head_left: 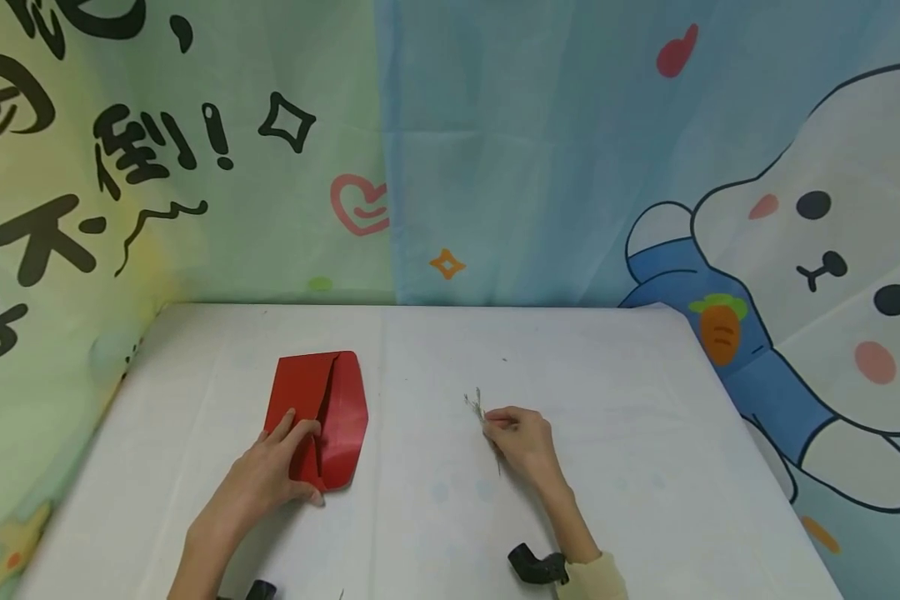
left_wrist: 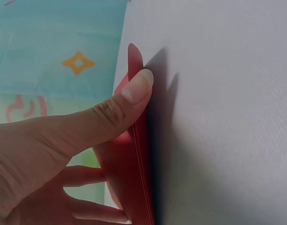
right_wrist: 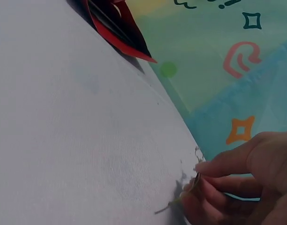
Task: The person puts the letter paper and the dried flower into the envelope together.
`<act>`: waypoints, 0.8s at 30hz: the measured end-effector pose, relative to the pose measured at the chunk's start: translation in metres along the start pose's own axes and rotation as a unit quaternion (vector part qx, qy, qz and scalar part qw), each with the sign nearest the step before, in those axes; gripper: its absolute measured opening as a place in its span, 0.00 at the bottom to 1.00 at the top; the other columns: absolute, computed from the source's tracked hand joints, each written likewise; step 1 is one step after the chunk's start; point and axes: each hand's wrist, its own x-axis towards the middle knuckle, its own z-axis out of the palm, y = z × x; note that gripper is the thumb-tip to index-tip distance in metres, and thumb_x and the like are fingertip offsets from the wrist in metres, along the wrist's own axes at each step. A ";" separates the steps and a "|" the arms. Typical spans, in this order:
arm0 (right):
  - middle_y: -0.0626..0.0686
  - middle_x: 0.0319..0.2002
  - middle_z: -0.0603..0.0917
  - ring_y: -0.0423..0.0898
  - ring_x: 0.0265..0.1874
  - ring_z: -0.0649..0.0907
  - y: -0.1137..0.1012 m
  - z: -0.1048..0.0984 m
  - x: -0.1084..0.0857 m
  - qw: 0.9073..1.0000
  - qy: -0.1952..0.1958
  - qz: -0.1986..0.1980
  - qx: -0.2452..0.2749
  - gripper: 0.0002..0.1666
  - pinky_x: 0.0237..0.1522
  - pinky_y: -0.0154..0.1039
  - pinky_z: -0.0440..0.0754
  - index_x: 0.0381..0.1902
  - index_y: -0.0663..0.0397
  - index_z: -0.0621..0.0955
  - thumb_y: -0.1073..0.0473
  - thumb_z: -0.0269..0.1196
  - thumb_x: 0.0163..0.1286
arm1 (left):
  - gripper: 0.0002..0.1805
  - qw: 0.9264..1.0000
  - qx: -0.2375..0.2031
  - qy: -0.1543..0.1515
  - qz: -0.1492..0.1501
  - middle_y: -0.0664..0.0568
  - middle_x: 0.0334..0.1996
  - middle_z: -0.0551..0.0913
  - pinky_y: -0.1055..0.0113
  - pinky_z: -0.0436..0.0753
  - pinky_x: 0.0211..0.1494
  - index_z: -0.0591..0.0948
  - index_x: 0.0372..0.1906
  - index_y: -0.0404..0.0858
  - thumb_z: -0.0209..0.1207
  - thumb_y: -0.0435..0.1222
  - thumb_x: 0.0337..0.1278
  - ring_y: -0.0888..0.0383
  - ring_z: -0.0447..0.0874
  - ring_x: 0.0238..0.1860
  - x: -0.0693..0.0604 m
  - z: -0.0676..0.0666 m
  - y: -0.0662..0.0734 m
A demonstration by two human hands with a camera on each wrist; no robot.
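A red paper envelope (head_left: 300, 387) with its flap (head_left: 345, 417) unfolded to the right is on the white table, and my left hand (head_left: 258, 479) grips its near part. The left wrist view shows the thumb over the edge of the red envelope (left_wrist: 124, 173), with other fingers behind it. To the right, my right hand (head_left: 525, 442) pinches a thin dried sprig (head_left: 476, 406) between thumb and fingertips. In the right wrist view, the sprig's stem (right_wrist: 164, 208) sticks out below the fingers, and the envelope (right_wrist: 120, 42) gapes partly open at the top.
The white table (head_left: 630, 467) extends to a printed cloth backdrop (head_left: 495, 167) behind it. Small dark specks lie on the table's far part. Black bands or devices (head_left: 536, 565) are at both wrists. A thin bit lies at the near edge.
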 end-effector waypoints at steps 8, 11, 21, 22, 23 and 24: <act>0.55 0.35 0.88 0.44 0.19 0.84 -0.006 0.010 0.000 0.994 -0.046 0.011 0.094 0.12 0.25 0.37 0.85 0.48 0.62 0.87 0.67 0.67 0.67 | 0.50 1.000 0.004 0.010 0.006 0.28 0.75 0.64 0.28 0.80 0.52 0.74 0.67 0.46 0.84 0.46 0.31 0.14 0.66 0.65 -0.002 0.001 -0.003; 0.56 0.35 0.88 0.45 0.19 0.84 -0.010 0.015 0.001 0.991 -0.068 0.007 0.119 0.13 0.26 0.39 0.86 0.49 0.63 0.87 0.67 0.67 0.67 | 0.50 1.000 0.005 0.013 0.007 0.28 0.75 0.64 0.29 0.80 0.52 0.74 0.67 0.46 0.84 0.47 0.31 0.16 0.67 0.66 -0.002 0.001 -0.003; 0.57 0.35 0.89 0.44 0.18 0.84 -0.022 0.032 0.002 0.982 -0.110 0.004 0.151 0.14 0.27 0.37 0.85 0.50 0.63 0.87 0.66 0.67 0.67 | 0.50 0.999 -0.002 0.026 0.020 0.27 0.74 0.65 0.30 0.81 0.52 0.74 0.66 0.47 0.85 0.46 0.30 0.17 0.69 0.64 -0.002 0.001 -0.005; 0.57 0.35 0.89 0.44 0.18 0.84 -0.023 0.034 0.003 0.981 -0.114 0.003 0.156 0.14 0.27 0.37 0.85 0.50 0.64 0.87 0.66 0.67 0.67 | 0.49 0.999 -0.003 0.027 0.021 0.27 0.74 0.65 0.30 0.81 0.52 0.73 0.66 0.47 0.85 0.46 0.30 0.17 0.70 0.64 -0.003 0.001 -0.005; 0.57 0.35 0.89 0.44 0.18 0.84 -0.024 0.036 0.003 0.980 -0.120 0.002 0.161 0.14 0.27 0.37 0.85 0.50 0.64 0.87 0.66 0.67 0.67 | 0.49 0.999 -0.004 0.028 0.023 0.27 0.74 0.65 0.30 0.81 0.52 0.73 0.66 0.47 0.85 0.46 0.31 0.17 0.70 0.64 -0.003 0.001 -0.005; 0.58 0.35 0.88 0.44 0.18 0.83 -0.025 0.038 0.004 0.978 -0.125 0.002 0.165 0.14 0.27 0.37 0.85 0.50 0.64 0.87 0.66 0.67 0.67 | 0.49 0.999 -0.005 0.028 0.023 0.28 0.74 0.65 0.30 0.81 0.52 0.73 0.66 0.48 0.85 0.46 0.31 0.17 0.70 0.64 -0.003 0.001 -0.005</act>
